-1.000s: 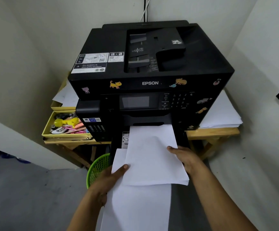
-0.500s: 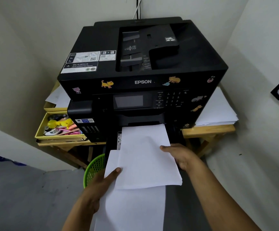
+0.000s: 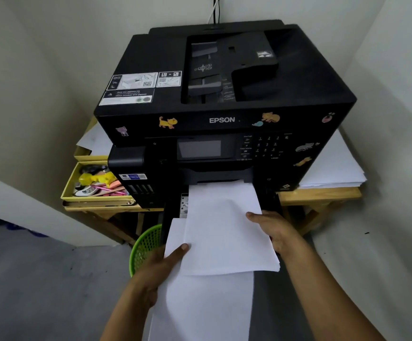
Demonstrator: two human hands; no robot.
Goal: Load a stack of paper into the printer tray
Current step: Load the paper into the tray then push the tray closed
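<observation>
A black Epson printer (image 3: 224, 99) stands on a wooden table (image 3: 318, 195). Its tray (image 3: 173, 212) is pulled out at the front, mostly hidden under paper. A white paper stack (image 3: 227, 230) lies tilted over the tray, its far end at the printer's front opening. My right hand (image 3: 274, 230) holds the stack's right edge. My left hand (image 3: 160, 267) grips the left edge of a longer white sheet or stack (image 3: 205, 306) that lies below it, thumb on top.
A green mesh basket (image 3: 146, 247) stands on the floor under the tray's left side. A yellow box of small items (image 3: 91, 183) sits left of the printer. Loose white sheets (image 3: 338, 168) lie on the table at the right. Walls close in on both sides.
The view has shifted slightly. The upper paper stack has slid a little further toward the printer's opening; both hands keep their holds.
</observation>
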